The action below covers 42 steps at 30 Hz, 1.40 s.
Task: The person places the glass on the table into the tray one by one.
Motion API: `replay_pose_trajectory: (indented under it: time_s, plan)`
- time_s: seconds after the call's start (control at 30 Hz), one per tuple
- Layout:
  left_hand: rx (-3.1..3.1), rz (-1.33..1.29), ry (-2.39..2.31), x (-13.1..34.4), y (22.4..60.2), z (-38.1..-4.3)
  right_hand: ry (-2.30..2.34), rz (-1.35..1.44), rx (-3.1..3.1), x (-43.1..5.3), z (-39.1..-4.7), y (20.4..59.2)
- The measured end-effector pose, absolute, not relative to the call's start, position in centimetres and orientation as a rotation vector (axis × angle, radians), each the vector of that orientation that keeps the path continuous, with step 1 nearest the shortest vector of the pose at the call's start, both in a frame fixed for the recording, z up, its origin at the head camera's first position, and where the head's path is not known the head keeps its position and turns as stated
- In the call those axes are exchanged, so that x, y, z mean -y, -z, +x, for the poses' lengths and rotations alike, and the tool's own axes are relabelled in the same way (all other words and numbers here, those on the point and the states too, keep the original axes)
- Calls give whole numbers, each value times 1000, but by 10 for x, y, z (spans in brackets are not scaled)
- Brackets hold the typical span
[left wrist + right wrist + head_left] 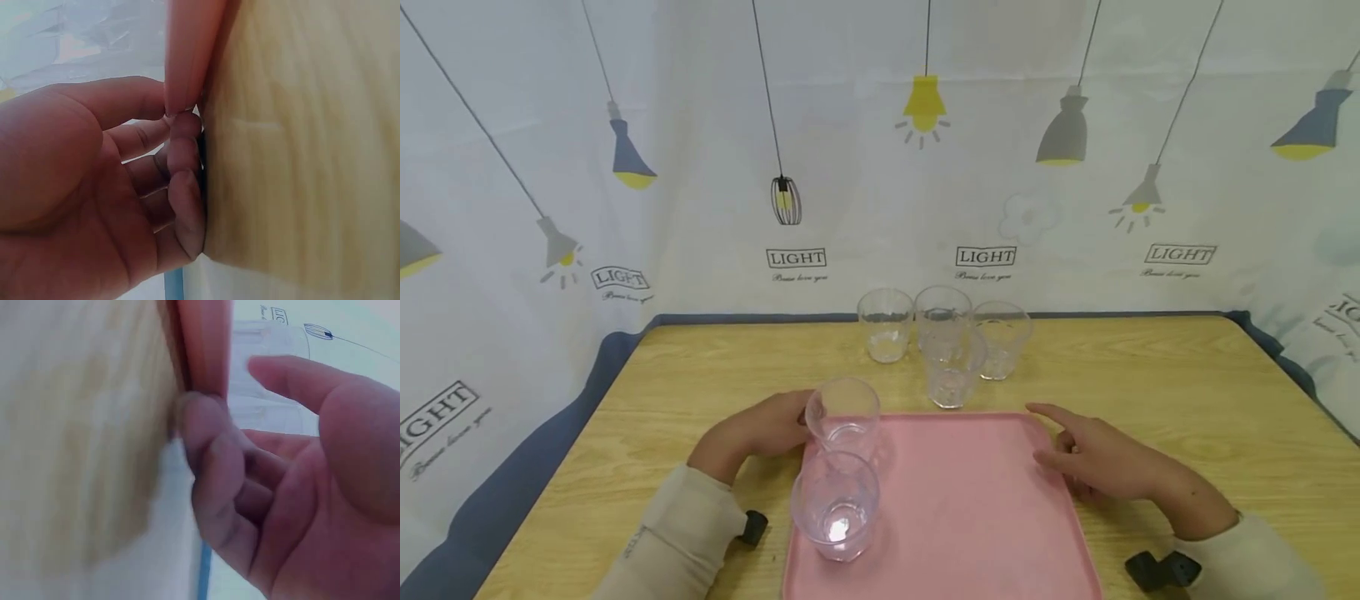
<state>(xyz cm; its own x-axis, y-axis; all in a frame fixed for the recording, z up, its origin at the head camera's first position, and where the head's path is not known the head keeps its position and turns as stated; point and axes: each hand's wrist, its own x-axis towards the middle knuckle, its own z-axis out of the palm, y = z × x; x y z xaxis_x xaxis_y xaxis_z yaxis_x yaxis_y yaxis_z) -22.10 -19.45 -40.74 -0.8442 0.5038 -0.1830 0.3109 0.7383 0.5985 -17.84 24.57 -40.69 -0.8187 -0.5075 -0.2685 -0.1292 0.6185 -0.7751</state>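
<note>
A pink tray [970,500] lies on the wooden table between both hands. Two clear plastic cups stand upright along its left side, a rear cup [844,425] and a nearer cup [837,508]. At the tray's left edge my left hand [775,423] pinches the rim, thumb [134,100] on top and curled fingers [185,147] below; the rear cup partly covers it in the head view. My right hand [1105,458] is at the right edge, its curled fingers [215,462] hooked under the rim. Its thumb [294,378] is raised off the tray.
Several more clear cups [886,327] stand grouped on the table [700,358] just behind the tray. A curtain [865,192] printed with lamps hangs behind the table's back edge and along both sides.
</note>
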Motion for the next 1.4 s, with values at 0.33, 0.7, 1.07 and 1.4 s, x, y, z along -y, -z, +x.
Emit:
replay_pose_trajectory:
  time_s: [0.33,0.7,1.07,1.4]
  plan:
    - [-2592,579,-835,194,406,-218,1053,-408,-2864,-231,-195,383]
    - [-2576,580,-849,194,407,-219,1023,-402,-2955,-218,-230,371]
    - [-2561,582,-875,194,409,-220,1069,-325,-2844,-214,-254,378]
    - [-2563,576,-864,193,409,-220,1117,-258,-2802,-213,-264,388]
